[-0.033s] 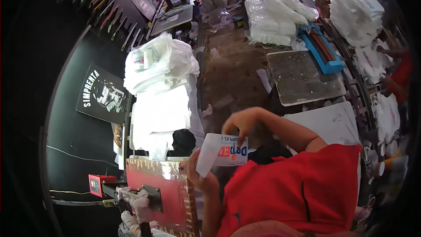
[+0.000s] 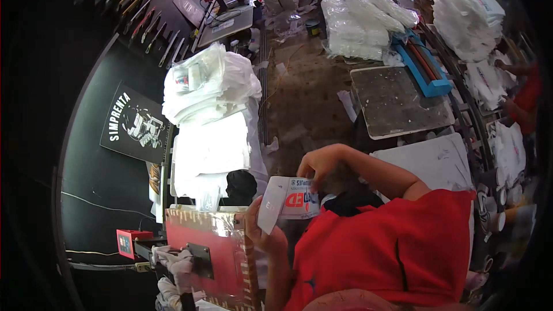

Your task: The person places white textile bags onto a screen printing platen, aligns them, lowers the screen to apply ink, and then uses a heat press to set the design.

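In front of my red shirt is a bent white sheet point(image 2: 272, 206) with blue and red lettering on its right part. It may be more than one layer; I cannot tell. My left hand point(image 2: 268, 235) grips its lower left edge, thumb and fingers closed about it. Bent down from above, my right hand point(image 2: 321, 164) has its fingers closed at the sheet's upper right edge. Its fingertips are partly hidden. Left of my left hand sits a heat press point(image 2: 230, 250) with a red top plate and taped edges.
Beyond the press lie a white stack point(image 2: 210, 144) and plastic-wrapped white goods point(image 2: 210, 75). A red control box point(image 2: 131, 243) hangs at left. To the right are a worn dark board point(image 2: 397, 101), a blue sealer point(image 2: 423, 66) and another person's arm point(image 2: 521, 106).
The sheet has bent more, and its printed part has shifted left. My right hand has moved slightly right along its upper edge. My left hand stays in place.
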Demonstrator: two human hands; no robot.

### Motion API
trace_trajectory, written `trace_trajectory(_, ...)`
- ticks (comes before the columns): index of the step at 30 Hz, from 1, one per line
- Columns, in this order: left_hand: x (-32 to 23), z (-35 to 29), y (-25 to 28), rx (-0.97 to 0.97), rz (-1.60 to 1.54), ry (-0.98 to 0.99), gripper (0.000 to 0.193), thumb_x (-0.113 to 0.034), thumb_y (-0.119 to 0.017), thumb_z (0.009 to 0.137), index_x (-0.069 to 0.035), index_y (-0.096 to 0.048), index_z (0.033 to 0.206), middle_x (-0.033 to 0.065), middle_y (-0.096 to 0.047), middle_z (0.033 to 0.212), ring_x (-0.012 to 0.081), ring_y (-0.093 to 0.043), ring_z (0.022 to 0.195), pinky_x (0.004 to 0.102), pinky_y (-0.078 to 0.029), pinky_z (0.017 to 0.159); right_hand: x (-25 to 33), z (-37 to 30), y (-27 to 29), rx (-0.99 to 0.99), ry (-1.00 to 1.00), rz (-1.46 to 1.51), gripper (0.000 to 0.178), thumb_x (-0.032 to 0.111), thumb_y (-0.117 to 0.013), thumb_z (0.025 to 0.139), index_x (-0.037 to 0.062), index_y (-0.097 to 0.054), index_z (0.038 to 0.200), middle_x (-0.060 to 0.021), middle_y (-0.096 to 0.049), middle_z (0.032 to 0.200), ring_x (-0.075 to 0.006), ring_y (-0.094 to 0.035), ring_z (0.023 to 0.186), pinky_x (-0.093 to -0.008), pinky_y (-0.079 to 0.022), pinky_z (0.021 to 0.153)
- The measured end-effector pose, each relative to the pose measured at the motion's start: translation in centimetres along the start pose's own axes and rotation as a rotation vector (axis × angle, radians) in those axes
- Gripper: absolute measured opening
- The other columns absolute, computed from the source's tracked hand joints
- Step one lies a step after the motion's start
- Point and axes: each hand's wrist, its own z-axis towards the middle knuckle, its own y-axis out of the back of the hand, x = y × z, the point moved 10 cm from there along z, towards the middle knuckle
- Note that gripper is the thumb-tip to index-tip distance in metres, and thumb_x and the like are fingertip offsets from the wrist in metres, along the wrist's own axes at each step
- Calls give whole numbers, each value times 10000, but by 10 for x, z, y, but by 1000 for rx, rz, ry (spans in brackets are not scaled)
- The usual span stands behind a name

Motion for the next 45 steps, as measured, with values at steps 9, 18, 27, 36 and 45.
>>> trace_trajectory(9,29,-11,-6,-70,-143,281,310,-110,-560,1030,140,-616,1205,218,-686,1177,331,-700,1067,395,-611,924,-36,-37,87,-462,-127,374,260,171,-815,815,13,-751,1011,-22,-746,890,-88,-656,792,-272,-515,735)
trace_trajectory(18,62,-43,1,-49,-283,381,366,-172,-524,1059,63,-569,1336,195,-674,1227,298,-702,1071,437,-593,931,7,-35,120,-534,-32,236,237,96,-775,868,-25,-738,1069,-41,-759,932,-92,-687,825,-281,-552,788)
trace_trajectory(27,119,-91,61,51,-24,553,332,-269,-570,1045,23,-717,1102,107,-718,1081,174,-690,954,324,-554,877,3,33,96,-286,-109,2,284,100,-771,861,-12,-685,1107,-38,-726,937,-88,-659,860,-277,-537,791)
trace_trajectory(36,163,-148,183,-196,237,713,323,-217,-631,1009,79,-697,1119,116,-741,954,157,-686,831,289,-537,785,-123,111,-26,-207,-303,104,239,132,-721,921,-9,-684,1112,-28,-730,947,-79,-662,841,-236,-514,776)
trace_trajectory(45,113,-217,301,-624,492,563,211,-187,-721,934,24,-713,930,91,-725,801,124,-653,700,282,-522,669,-108,219,-141,7,-161,-112,299,207,-742,910,-31,-683,1081,-113,-738,863,-148,-671,748,-310,-520,694)
